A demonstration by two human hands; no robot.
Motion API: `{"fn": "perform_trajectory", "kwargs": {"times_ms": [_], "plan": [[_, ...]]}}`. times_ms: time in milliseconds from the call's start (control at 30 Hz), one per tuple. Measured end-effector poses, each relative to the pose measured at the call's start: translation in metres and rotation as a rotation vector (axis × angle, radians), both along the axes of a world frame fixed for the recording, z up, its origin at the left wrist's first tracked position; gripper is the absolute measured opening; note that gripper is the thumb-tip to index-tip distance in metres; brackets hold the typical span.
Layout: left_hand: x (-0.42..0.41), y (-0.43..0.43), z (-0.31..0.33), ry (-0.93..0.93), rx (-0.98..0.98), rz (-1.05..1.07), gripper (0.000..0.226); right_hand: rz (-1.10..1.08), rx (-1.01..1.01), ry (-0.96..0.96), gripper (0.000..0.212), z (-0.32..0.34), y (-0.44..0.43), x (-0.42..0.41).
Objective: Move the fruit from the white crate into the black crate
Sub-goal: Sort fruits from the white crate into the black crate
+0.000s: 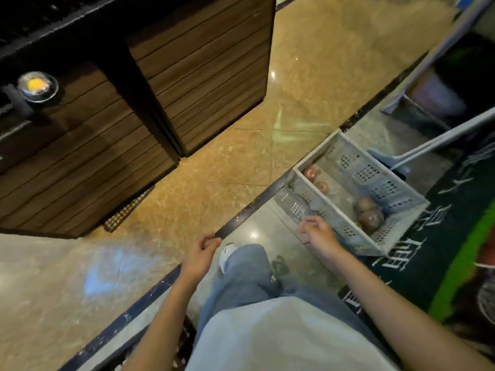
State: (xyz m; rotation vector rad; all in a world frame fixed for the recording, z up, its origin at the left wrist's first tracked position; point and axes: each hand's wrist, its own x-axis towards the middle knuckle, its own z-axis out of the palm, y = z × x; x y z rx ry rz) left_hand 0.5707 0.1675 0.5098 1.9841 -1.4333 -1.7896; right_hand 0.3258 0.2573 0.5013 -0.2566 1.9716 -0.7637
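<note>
Seeing white crate (pixel 375 178), long axis far-left to near-right, fruit (pixel 371 218) inside; marble floor (pixel 241 156), mat (pixel 428 263); left hand (pixel 199 253), right hand (pixel 318 234) loose, empty.

It looked like a shop or lobby, with a polished marble floor (pixel 294 62), a slatted wooden counter (pixel 201 76) and a printed mat (pixel 417 279).

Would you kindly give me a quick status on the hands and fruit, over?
Both hands empty; left hand loose, right hand at near wall of white crate. Fruit lies inside it. Black crate not clearly in view. Nothing over the fruit.
</note>
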Motion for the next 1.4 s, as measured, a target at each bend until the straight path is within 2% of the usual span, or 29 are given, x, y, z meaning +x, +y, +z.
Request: {"fn": "perform_trajectory", "kwargs": {"times_ms": [133,333,467,533,700,833,967,1100,1167,1300,1400], "plan": [[-0.034,-0.045,-0.010,-0.023,0.018,-0.077,0.037,-0.123,-0.013,-0.005,0.021,-0.004,-0.028,-0.034],[-0.118,-0.125,-0.004,-0.046,-0.011,-0.361,0.036,-0.386,-0.008,-0.025,0.012,-0.008,-0.054,-0.071],[-0.200,-0.168,0.003,-0.020,-0.030,-0.565,0.037,-0.596,0.020,-0.006,0.023,-0.006,-0.050,-0.088],[-0.236,-0.174,0.006,-0.015,-0.035,-0.687,0.036,-0.676,0.052,-0.020,0.028,-0.003,-0.040,-0.090],[-0.309,-0.165,0.003,-0.005,-0.002,-0.907,0.037,-0.887,0.055,-0.066,0.019,-0.006,-0.011,-0.108],[-0.349,-0.142,-0.008,-0.026,-0.001,-0.993,0.041,-0.981,0.070,-0.087,0.022,-0.009,0.007,-0.135],[-0.406,-0.110,-0.018,-0.047,-0.018,-1.028,0.034,-0.966,0.116,-0.123,0.026,-0.019,0.027,-0.183],[-0.479,-0.080,-0.056,0.013,-0.082,-1.106,0.026,-0.870,0.180,-0.098,0.023,-0.058,0.043,-0.242],[-0.519,-0.069,-0.091,0.034,-0.126,-1.167,0.029,-0.814,0.206,-0.077,0.019,-0.095,0.049,-0.278],[-0.581,-0.055,-0.179,0.000,-0.185,-1.325,0.050,-0.753,0.259,-0.081,0.037,-0.180,0.054,-0.336],[-0.622,-0.049,-0.255,-0.028,-0.279,-1.449,0.059,-0.724,0.299,-0.117,0.039,-0.262,0.059,-0.372]]}}
